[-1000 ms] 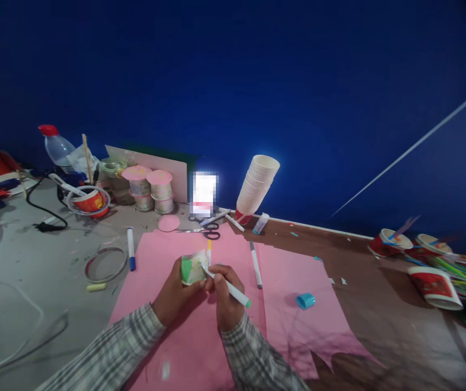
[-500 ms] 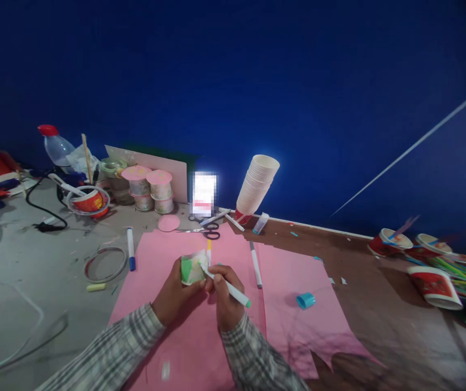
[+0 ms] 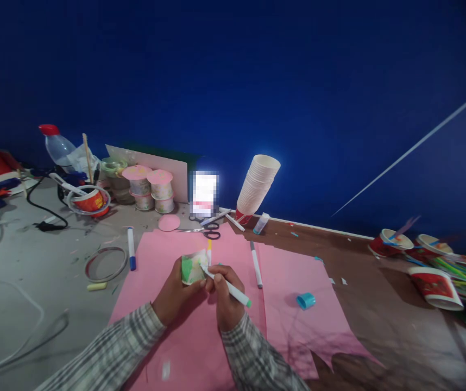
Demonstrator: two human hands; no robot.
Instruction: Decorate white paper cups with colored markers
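My left hand (image 3: 176, 293) is closed round a small white piece (image 3: 193, 268) with a green patch and faint yellow marks; it may be a cut paper cup, but I cannot tell. In my right hand (image 3: 228, 296) is a white marker (image 3: 238, 294) with a green end, held like a pen. The marker's tip meets the right side of the white piece. Both hands are over pink paper sheets (image 3: 176, 347). Just behind them lies a yellow and white marker (image 3: 209, 251), partly hidden. A grey-capped marker (image 3: 256, 265) lies to their right, a blue-capped marker (image 3: 131, 250) to their left.
Scissors (image 3: 212, 231) and a pink paper disc (image 3: 169, 222) lie behind the sheets. A tall leaning stack of paper cups (image 3: 258, 184) stands by the blue wall. Left are a tape roll (image 3: 106, 265) and pink-topped cups (image 3: 160, 190); right, a tipped red cup (image 3: 435, 288).
Almost nothing differs. Both hands keep their hold, and the marker tip stays at the white piece. The whole view has shifted very slightly.
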